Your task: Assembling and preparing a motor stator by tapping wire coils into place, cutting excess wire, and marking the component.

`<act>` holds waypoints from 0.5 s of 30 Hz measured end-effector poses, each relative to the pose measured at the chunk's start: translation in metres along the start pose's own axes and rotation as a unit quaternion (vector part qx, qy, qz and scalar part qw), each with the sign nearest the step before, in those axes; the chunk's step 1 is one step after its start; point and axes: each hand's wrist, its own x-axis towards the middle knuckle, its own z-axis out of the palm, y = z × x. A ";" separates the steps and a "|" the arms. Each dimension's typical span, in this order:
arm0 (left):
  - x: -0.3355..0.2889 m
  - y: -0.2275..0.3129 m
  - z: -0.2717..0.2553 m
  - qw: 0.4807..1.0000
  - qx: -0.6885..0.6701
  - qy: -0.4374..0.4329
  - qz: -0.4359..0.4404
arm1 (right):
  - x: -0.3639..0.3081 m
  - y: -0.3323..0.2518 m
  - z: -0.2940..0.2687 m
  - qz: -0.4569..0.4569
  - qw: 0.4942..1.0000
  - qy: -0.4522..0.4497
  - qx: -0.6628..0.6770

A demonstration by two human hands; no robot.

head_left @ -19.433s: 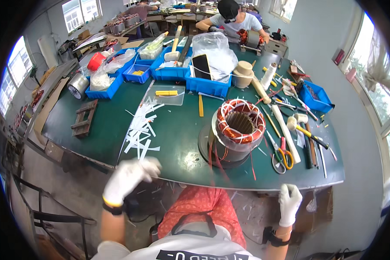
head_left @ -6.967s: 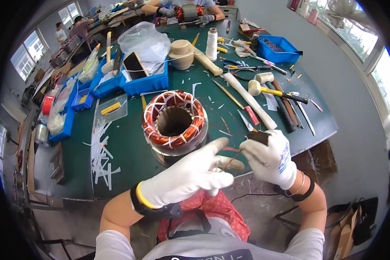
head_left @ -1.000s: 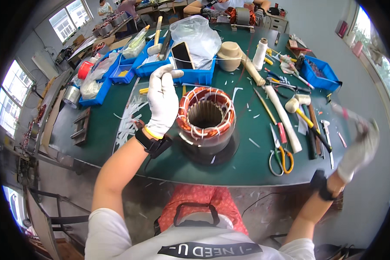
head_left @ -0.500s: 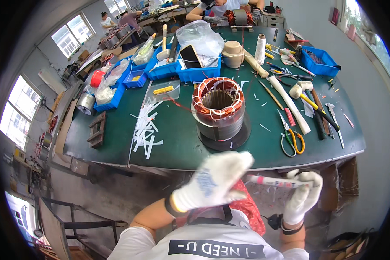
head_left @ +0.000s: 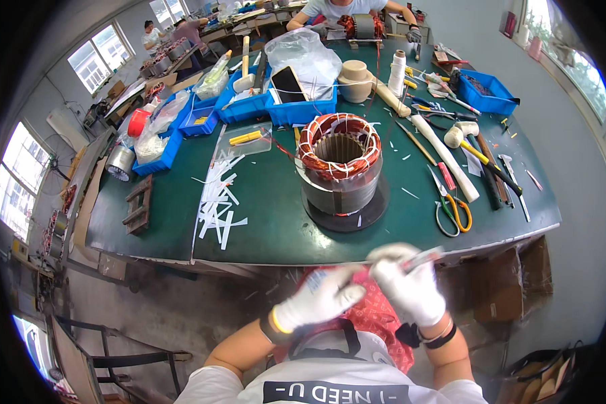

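My right hand [head_left: 411, 286], in a white work glove, is closed around a white marker pen [head_left: 424, 258]. The pen's end sticks out to the right above the fist; both are smeared by motion. Close by on the left is my gloved left hand [head_left: 318, 294], its thumb apart from its loosely bent fingers and no object visible in it. Both hands are in front of the table's near edge, above my lap. Beyond them a motor stator [head_left: 341, 178] stands upright on a dark round base [head_left: 347, 221], its copper windings [head_left: 306, 145] laced with white cord.
White paper strips [head_left: 219, 209] lie left of the stator on the green table [head_left: 276, 236]. To the right are scissors [head_left: 454, 209], a mallet [head_left: 459, 135] and pliers. Blue bins [head_left: 303, 114] line the back left. Across the table a person works on another stator [head_left: 364, 27].
My right hand has moved left and up with the marker pen, which now tilts upward to the right. My left hand has drawn back a little, down and left.
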 end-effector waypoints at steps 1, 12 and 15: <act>0.006 0.000 -0.019 0.996 0.071 -0.012 -0.048 | 0.008 -0.008 -0.009 -0.072 0.993 0.046 0.079; 0.021 -0.082 -0.036 0.908 0.329 0.261 0.012 | 0.122 -0.045 -0.011 -0.220 0.922 0.235 -0.215; 0.022 -0.084 -0.036 0.905 0.335 0.260 0.019 | 0.131 -0.038 -0.007 -0.225 0.911 0.244 -0.245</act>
